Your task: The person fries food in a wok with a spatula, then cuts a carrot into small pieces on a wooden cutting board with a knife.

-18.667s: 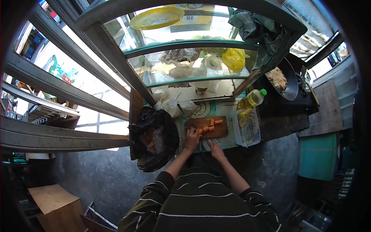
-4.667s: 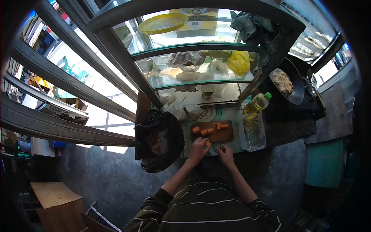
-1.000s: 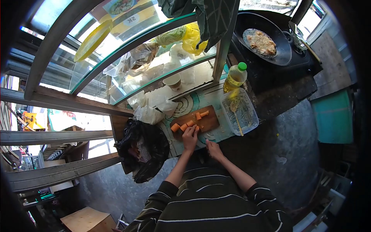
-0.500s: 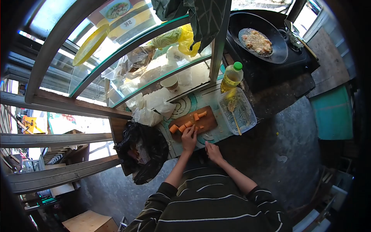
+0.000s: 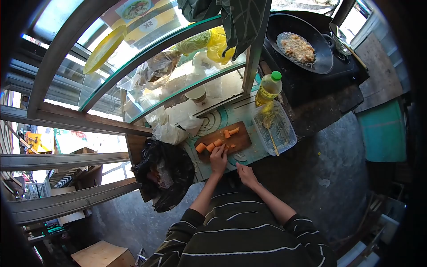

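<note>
A brown wooden cutting board (image 5: 243, 141) lies on the counter with several chunks of orange carrot (image 5: 210, 147) on it. Over the board's near edge, my left hand (image 5: 218, 159) has its fingers bent and pressed down on a carrot piece, mostly hidden beneath the fingertips. My right hand (image 5: 246, 174) is closed in a fist just off the counter's near edge, to the right of the left hand. Whatever it grips cannot be made out. Right of the board stands a clear plastic tub (image 5: 291, 141) with a yellow-ended brush (image 5: 272, 139) leaning in it.
An oil bottle (image 5: 268, 89) with a green cap stands behind the tub. Food fries in a dark wok (image 5: 322, 58) on the stove. White plastic bags (image 5: 171, 129) and a black plastic bag (image 5: 178, 178) sit at the left. A glass display case (image 5: 178, 95) borders the counter's back.
The view has shifted slightly, so the counter items appear a little farther right. Both hands stay in nearly the same place with the same closed grips.
</note>
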### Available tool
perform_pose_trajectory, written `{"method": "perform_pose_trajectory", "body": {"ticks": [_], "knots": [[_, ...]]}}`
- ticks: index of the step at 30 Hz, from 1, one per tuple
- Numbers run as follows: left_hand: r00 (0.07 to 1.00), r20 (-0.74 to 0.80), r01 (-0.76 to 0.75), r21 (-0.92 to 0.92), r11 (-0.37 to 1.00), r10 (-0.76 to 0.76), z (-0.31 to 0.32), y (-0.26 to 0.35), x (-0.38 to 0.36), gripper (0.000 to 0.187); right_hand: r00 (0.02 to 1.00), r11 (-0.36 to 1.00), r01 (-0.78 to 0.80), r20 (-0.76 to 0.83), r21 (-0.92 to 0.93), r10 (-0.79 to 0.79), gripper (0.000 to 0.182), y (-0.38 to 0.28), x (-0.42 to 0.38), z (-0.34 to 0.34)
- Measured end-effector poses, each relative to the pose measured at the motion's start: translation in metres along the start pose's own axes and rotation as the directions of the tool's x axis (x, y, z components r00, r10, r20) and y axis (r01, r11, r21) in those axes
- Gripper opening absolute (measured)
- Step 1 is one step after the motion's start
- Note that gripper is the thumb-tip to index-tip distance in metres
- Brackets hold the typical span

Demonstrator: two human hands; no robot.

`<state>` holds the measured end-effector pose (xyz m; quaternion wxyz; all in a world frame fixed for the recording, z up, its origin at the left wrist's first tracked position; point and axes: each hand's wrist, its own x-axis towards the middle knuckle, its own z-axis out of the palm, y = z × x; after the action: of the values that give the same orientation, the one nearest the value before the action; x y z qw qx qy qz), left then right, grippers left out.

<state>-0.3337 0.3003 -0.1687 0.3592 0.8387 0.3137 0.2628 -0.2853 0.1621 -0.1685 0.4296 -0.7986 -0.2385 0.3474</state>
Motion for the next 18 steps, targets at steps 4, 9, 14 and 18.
{"method": "perform_pose_trajectory", "body": {"ticks": [4,9,14,18], "knots": [[1.000,0.002,0.028,-0.003,1.000,-0.028,0.001,-0.001,0.000,0.022,0.998,1.000,-0.009,0.061,-0.001,0.009,0.049,-0.005,0.009,-0.005],[0.999,-0.015,0.031,-0.009,0.999,-0.031,0.002,-0.004,0.001,0.021,0.988,0.996,-0.066,0.133,-0.056,0.073,0.047,-0.010,0.012,-0.007],[1.000,-0.013,0.026,0.003,1.000,-0.026,-0.001,-0.002,0.003,0.021,0.991,0.993,-0.046,0.117,-0.109,0.059,0.049,-0.011,0.018,-0.006],[1.000,-0.009,0.005,0.002,1.000,-0.005,0.002,-0.002,0.001,0.024,0.982,0.986,-0.097,0.147,-0.137,0.117,0.049,-0.007,0.016,-0.006]]}}
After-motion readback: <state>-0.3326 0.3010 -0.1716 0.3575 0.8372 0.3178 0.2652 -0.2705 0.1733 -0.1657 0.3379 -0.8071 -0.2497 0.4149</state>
